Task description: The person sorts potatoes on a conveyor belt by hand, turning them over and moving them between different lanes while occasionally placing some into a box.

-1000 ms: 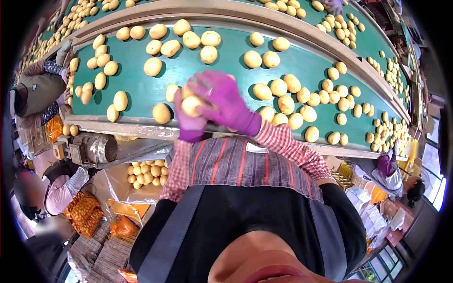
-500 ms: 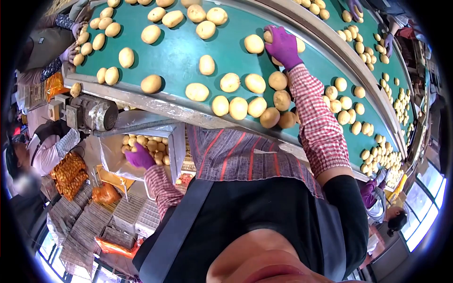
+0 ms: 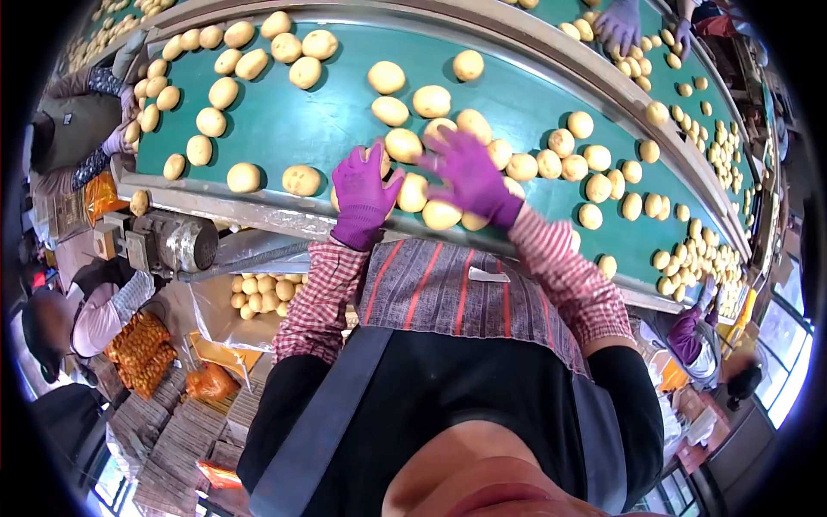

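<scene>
Head view, and I look down past a black apron onto the green belt [image 3: 293,129], which I take as my marker for everything. My left hand [image 3: 366,185], in a purple glove, lies palm down at the belt's near edge with its fingers straight and spread, released and closing on nothing. A pale potato [image 3: 402,145] lies on the belt just beside its fingertips. My right hand [image 3: 472,177], gloved the same, is just beside it over the belt, fingers splayed wide and gripping nothing, though I cannot tell whether its palm touches what lies beneath. Between the two hands, close to the belt's near edge, sits a tight cluster of potatoes [image 3: 413,191], and more lie scattered along the belt to both sides. Below the belt's near edge, to the left, I see a grey motor [image 3: 172,246] and a clear-lined bin [image 3: 200,302] holding further potatoes. Beyond the belt's far rail runs a second belt [image 3: 680,82], where another person's gloved hand [image 3: 618,21] rests among potatoes. At the belt's left end a co-worker's sleeve [image 3: 90,165] reaches in.
</scene>
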`<state>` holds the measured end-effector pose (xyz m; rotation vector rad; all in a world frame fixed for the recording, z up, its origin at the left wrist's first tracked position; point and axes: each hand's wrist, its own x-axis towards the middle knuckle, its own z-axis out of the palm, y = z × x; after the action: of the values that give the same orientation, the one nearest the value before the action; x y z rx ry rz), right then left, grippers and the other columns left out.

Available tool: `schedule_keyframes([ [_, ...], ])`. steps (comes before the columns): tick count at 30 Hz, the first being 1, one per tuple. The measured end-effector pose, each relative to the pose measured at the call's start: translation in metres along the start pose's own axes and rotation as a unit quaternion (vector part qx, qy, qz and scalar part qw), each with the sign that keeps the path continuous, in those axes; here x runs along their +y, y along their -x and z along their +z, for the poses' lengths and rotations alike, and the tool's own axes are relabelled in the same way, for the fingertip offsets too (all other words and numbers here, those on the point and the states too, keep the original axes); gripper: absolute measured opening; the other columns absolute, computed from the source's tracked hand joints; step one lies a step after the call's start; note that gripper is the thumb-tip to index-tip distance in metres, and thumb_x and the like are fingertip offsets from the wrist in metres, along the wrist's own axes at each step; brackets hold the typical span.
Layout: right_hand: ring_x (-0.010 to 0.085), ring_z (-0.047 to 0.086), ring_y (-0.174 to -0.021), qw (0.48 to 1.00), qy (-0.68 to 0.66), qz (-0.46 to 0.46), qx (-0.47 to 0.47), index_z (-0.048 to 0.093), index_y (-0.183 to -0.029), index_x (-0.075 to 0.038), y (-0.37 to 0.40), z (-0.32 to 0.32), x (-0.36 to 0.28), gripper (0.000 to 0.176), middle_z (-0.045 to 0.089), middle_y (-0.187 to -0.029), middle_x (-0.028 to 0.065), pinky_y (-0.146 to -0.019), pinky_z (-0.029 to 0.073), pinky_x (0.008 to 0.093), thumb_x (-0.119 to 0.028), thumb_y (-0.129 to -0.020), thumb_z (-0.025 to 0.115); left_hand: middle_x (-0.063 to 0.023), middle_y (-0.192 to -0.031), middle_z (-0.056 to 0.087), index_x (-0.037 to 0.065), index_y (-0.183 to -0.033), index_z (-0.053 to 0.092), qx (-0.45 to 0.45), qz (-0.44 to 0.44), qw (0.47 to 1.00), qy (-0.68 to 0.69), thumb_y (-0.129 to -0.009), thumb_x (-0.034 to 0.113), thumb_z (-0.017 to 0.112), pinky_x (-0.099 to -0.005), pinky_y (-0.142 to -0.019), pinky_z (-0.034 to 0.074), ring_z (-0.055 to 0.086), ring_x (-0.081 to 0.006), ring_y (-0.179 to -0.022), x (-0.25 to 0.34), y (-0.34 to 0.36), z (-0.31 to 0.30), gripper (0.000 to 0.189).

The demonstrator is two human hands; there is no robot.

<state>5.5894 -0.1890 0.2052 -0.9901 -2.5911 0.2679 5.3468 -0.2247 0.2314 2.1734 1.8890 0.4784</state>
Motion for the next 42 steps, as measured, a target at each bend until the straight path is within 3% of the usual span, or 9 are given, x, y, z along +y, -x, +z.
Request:
schedule_keyframes([
  [9,0.0404,0.06,-0.123,0.945,-0.015,0.317,0.083,0.067,-0.136,-0.008,0.17,-0.065,0.02,0.051,0.065,-0.134,0.0158,-0.105,0.045,0.055,-0.033,-0.092,0.071,-0.0194,-0.117,0.069,-0.009,-0.157,0.04,0.041,-0.021,0.999,-0.026,-0.086,0.046,0.083,-0.0544,-0.086,0.051,0.066,-0.0394,-0.105,0.058,0.003,0.034,0.099],
  [12,0.042,0.059,-0.124,0.921,0.049,0.364,0.134,0.066,-0.138,-0.007,0.204,-0.069,0.023,0.056,0.067,-0.133,0.0152,-0.106,0.043,0.0556,-0.035,-0.09,0.073,-0.0153,-0.104,0.062,0.007,-0.158,0.046,-0.159,0.016,0.978,-0.138,-0.09,0.045,0.076,-0.0534,-0.082,0.05,0.063,-0.0362,-0.097,0.118,0.01,0.091,0.084],
  [14,0.0418,0.059,-0.125,0.925,-0.019,0.333,0.182,0.065,-0.141,-0.008,0.204,-0.05,0.004,0.058,0.065,-0.137,0.0145,-0.106,0.043,0.0562,-0.036,-0.089,0.073,-0.0145,-0.106,0.059,0.015,-0.151,0.054,-0.125,0.111,0.986,-0.005,-0.089,0.044,0.074,-0.0521,-0.083,0.049,0.061,-0.0345,-0.096,0.162,0.011,0.078,0.072],
  [18,0.0389,0.05,-0.143,0.919,-0.004,0.387,-0.074,0.064,-0.146,-0.015,0.24,-0.08,0.017,0.06,0.054,-0.157,0.0149,-0.118,0.038,0.0571,-0.036,-0.09,0.073,-0.0155,-0.125,0.063,0.013,-0.139,0.065,-0.081,0.299,0.947,0.085,-0.084,0.041,0.079,-0.0538,-0.089,0.049,0.063,-0.0383,-0.111,0.183,0.008,0.098,0.063],
  [21,0.0408,0.051,-0.141,0.902,0.199,0.382,0.039,0.064,-0.146,-0.019,0.323,-0.083,0.063,0.054,0.058,-0.152,0.0113,-0.115,0.041,0.0551,-0.03,-0.094,0.072,-0.0177,-0.127,0.068,0.008,-0.132,0.068,-0.047,0.24,0.962,0.122,-0.089,0.028,0.078,-0.0533,-0.094,0.051,0.065,-0.0405,-0.114,0.176,-0.01,0.078,0.049],
  [25,0.0384,0.057,-0.133,0.863,0.144,0.473,0.104,0.072,-0.133,-0.013,0.348,-0.108,0.109,0.039,0.066,-0.138,0.0128,-0.109,0.047,0.0516,-0.025,-0.096,0.073,-0.0128,-0.118,0.073,0.01,-0.131,0.07,0.032,0.187,0.969,0.161,-0.096,0.026,0.074,-0.0507,-0.095,0.05,0.068,-0.0367,-0.109,0.171,-0.058,0.075,0.038],
  [28,0.0364,0.067,-0.117,0.845,-0.034,0.433,0.311,0.071,-0.131,-0.007,0.296,-0.105,0.119,0.037,0.07,-0.129,0.0154,-0.101,0.053,0.0463,-0.022,-0.097,0.073,-0.0123,-0.117,0.073,0.012,-0.131,0.07,0.032,0.168,0.978,0.121,-0.094,0.028,0.077,-0.0516,-0.095,0.051,0.068,-0.0356,-0.108,0.183,-0.093,0.094,0.041],
  [32,0.0395,0.059,-0.123,0.942,0.028,0.3,0.146,0.065,-0.143,-0.013,0.243,-0.086,0.095,0.056,0.058,-0.148,0.0167,-0.102,0.047,0.0542,-0.031,-0.091,0.075,-0.0109,-0.123,0.07,0.014,-0.129,0.071,0.015,0.191,0.974,0.118,-0.086,0.036,0.082,-0.0523,-0.095,0.051,0.066,-0.0345,-0.112,0.214,-0.103,0.139,0.05],
  [42,0.0436,0.05,-0.142,0.951,0.007,0.303,0.067,0.067,-0.139,-0.012,0.33,-0.091,0.094,0.051,0.055,-0.156,0.0155,-0.114,0.043,0.0583,-0.025,-0.09,0.075,-0.0089,-0.11,0.063,0.018,-0.139,0.066,-0.008,0.313,0.948,-0.053,-0.075,0.037,0.088,-0.0507,-0.09,0.047,0.061,-0.0331,-0.103,0.272,-0.102,0.178,0.07],
])
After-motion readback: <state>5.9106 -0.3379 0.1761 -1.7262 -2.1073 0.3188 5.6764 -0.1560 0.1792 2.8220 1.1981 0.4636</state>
